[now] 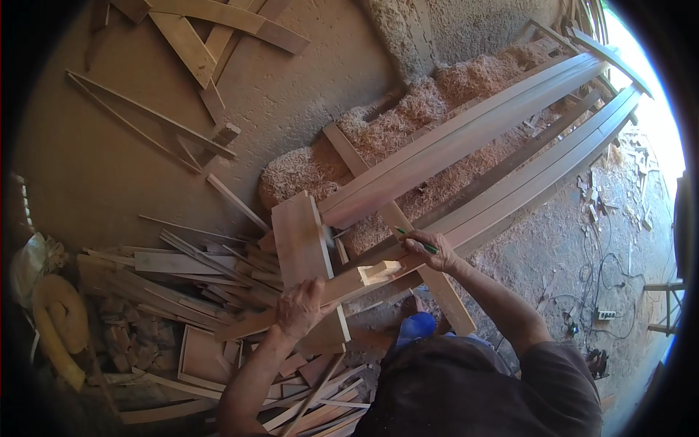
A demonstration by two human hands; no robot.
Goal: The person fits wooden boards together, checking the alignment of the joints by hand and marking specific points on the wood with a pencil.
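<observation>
Gripping a green pencil [430, 248], right hand [428, 250] is curled; left hand [299, 309] clasps board [341, 289] near piled offcuts [164, 291].

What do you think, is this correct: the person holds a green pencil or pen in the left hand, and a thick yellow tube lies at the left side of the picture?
Not quite: the head view shows the green pencil or pen in the right hand, not the left hand. The thick yellow tube does lie at the left side.

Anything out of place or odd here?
Wood shavings are heaped under and beside the long boards, and wood strips lie jumbled at left: messy. A power strip sits exposed on the littered floor.
</observation>
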